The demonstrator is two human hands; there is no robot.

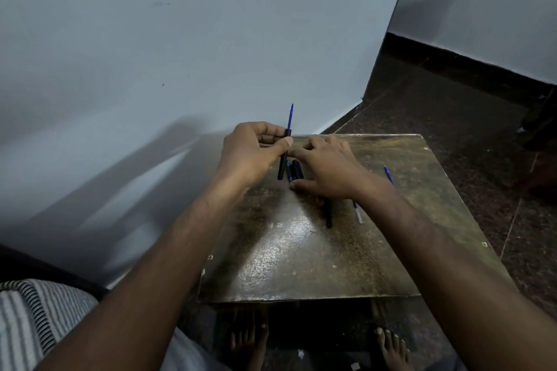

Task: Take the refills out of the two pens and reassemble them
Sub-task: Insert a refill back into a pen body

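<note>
My left hand (253, 150) holds a black pen barrel (283, 164) upright above the table's far left part, with a blue refill (290, 116) sticking out of its top. My right hand (328, 167) rests palm down on the table, fingers spread over small black and blue pen parts (294, 172); whether it grips any of them is hidden. A second black barrel (328, 217) lies on the table just behind my right wrist. Another refill (357, 214), blue and clear, lies beside it, partly hidden by my forearm.
The small worn wooden table (301, 265) stands against a pale wall (180, 39). A blue pen piece (389, 175) lies near the right edge. My bare feet (391, 346) are on the dark floor below. Striped cloth (36, 316) lies at lower left.
</note>
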